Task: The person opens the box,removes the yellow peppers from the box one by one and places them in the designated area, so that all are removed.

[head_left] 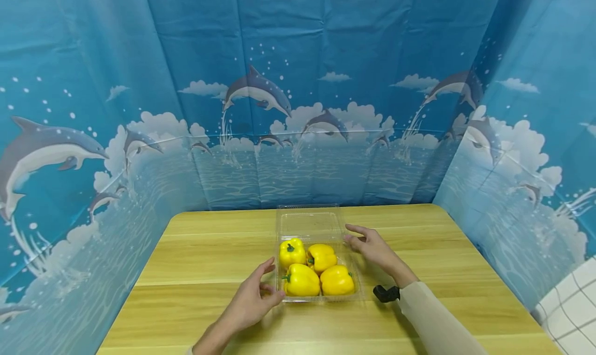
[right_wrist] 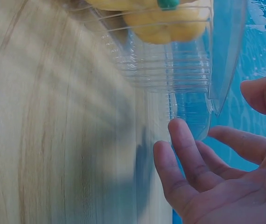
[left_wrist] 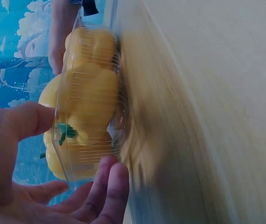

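Along the left side of a clear, hinged plastic clamshell tray (head_left: 321,299), a bare left hand (head_left: 249,298) is placed with fingers spread, its thumb set at the near-left corner of the rim. Inside, glossy yellow bell peppers (head_left: 302,281) are packed two by two on a yellowish wood-grain table (head_left: 186,272), the transparent lid (head_left: 309,225) folded back behind. At right, a bare right hand (head_left: 372,246) is held by the hinge end, fingers parted; contact cannot be told. Peppers could be spilled were the thin walls bent by uneven lifting. Counted: four peppers, one tray, one lid, two hands.
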Demonstrator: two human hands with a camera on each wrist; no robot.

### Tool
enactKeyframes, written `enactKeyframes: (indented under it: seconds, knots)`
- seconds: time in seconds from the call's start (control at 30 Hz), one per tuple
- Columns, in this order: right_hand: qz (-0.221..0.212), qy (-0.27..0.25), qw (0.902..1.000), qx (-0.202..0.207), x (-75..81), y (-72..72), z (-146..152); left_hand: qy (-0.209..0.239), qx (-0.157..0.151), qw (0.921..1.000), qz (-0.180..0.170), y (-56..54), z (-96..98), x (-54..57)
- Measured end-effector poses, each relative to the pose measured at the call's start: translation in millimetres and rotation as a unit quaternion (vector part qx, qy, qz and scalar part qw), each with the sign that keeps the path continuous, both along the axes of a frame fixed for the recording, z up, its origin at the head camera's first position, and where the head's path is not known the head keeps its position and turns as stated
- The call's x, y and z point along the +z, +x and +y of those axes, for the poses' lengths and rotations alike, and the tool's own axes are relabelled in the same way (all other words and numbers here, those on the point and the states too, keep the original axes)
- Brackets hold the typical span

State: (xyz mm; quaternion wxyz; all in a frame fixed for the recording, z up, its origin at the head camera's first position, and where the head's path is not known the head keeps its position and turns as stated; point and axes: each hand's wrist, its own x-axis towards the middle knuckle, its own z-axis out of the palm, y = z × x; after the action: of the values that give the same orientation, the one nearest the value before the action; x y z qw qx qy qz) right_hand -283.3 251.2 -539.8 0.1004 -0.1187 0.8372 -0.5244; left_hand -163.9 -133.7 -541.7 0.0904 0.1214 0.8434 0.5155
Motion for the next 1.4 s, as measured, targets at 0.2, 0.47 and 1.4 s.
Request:
enactKeyframes:
  seconds: [0.2,0.47,1.4]
  knots:
    - [0.009,0.005,0.9999,0.003,-0.1,1.4,0,-0.016,0.005,0.9997,0.017,-3.5,2.8,-0.2]
    - [0.055,0.048,0.9973,0.004,-0.1,3.8,2,-0.037,0.011,0.999,0.024,-12.0,9.4,-1.8]
    - [0.184,0.214,0.9546,0.096,49.6,20.5,-53,-0.087,-0.053,0.9948,0.001,-41.2,9.5,-8.1]
